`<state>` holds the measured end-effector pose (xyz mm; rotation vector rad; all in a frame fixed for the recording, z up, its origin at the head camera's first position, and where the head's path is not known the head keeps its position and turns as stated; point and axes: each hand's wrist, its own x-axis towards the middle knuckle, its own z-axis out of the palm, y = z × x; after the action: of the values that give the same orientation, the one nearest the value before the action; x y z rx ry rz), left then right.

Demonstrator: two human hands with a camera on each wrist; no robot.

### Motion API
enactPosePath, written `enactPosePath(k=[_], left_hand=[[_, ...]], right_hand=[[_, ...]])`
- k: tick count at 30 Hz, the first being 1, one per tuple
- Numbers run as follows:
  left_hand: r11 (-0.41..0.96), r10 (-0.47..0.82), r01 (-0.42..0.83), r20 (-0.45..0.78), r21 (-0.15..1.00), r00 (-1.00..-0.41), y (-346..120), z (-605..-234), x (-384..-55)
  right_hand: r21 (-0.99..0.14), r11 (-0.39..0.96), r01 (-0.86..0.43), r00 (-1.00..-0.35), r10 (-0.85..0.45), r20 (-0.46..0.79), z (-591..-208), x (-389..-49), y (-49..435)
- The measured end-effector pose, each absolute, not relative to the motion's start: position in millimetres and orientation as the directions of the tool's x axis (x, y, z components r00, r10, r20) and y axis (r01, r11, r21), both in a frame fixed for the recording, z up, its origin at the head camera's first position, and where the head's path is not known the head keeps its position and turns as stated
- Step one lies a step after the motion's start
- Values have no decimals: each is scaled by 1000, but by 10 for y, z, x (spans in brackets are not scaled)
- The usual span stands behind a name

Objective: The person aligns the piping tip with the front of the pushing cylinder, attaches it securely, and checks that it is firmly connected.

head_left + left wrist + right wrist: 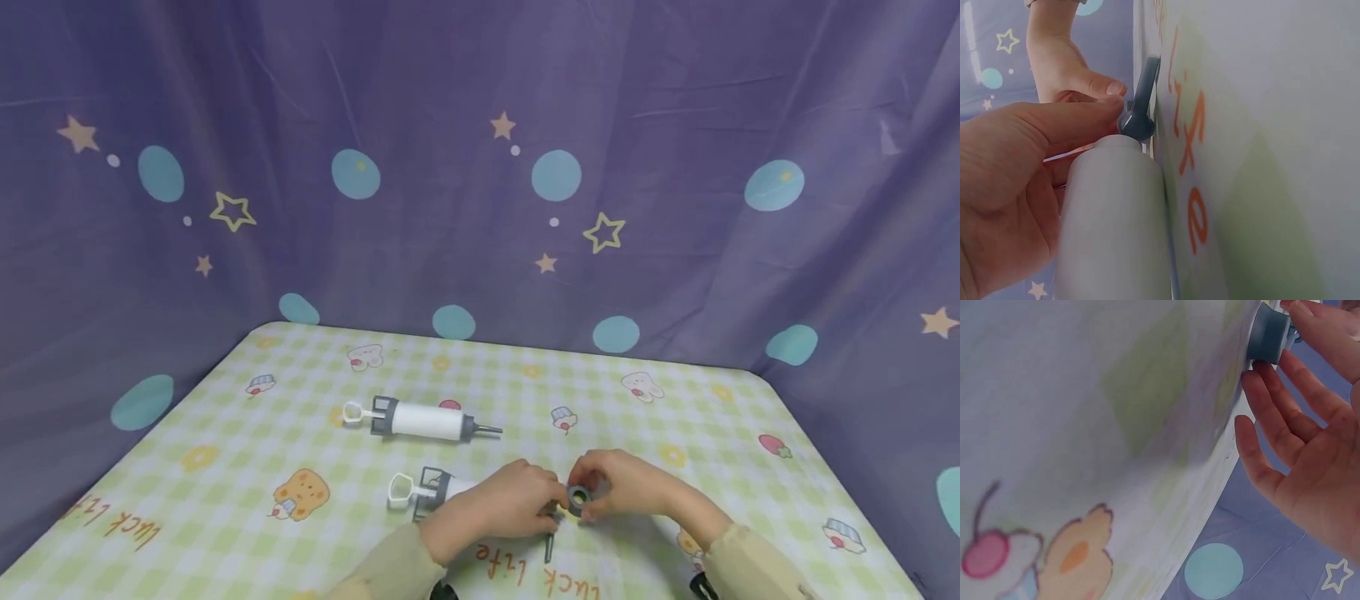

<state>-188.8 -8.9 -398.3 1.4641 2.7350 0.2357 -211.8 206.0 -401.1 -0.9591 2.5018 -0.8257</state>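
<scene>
Head view: grey ring (pixel 572 504) sits between right hand's (pixel 615 482) thumb and fingers.

Soft, fairly even light brightens the tabletop (pixel 232 533), while the curtain (pixel 450 83) beyond the fingers (pixel 1266 412) looks dimmer. A faint, soft-edged shadow lies beside the right fingers. Seen from both wrists, everything turns greyer and hazier, and the white tube (pixel 1113 225) by the left fingers appears smooth, almost without detail.
</scene>
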Motion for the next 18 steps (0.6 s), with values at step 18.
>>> enactPosePath(k=[18], left_hand=[[544, 834, 829, 28, 129, -551, -43, -3995, -1904]], right_hand=[[-639, 563, -524, -676, -731, -89, -4048, -2112, 2041]])
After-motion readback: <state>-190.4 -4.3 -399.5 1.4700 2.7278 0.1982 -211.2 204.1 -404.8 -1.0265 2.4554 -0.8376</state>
